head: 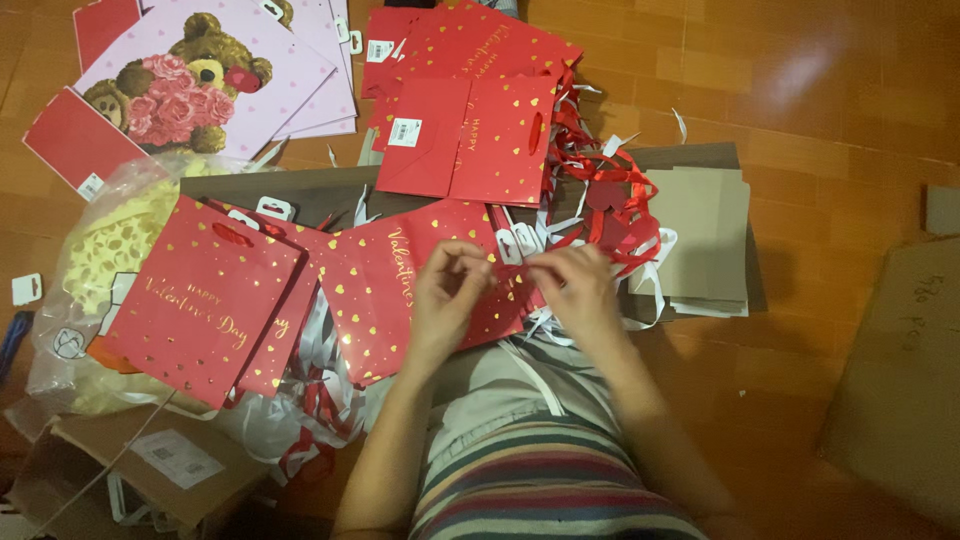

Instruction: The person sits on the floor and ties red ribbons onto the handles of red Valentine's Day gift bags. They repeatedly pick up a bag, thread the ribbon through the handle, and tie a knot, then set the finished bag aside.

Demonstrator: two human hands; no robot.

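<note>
A flat red paper gift bag (385,285) with gold hearts lies on my lap, over a brown cardboard sheet (330,185). My left hand (448,292) rests on the bag's right part, fingers pinched near its top edge. My right hand (580,285) is close beside it, fingers pinched together on something small at the bag's edge; what it is I cannot tell. White hang tags (518,243) lie just above the two hands. A tangle of red and white ribbon (610,205) sits right behind my right hand.
More red gift bags (205,300) lie to the left and several are stacked at the back (470,135). Pink bear-print bags (200,75) lie at the far left. A clear plastic sack (95,250), brown card pieces (710,240) and a cardboard box (900,380) surround me on the wooden floor.
</note>
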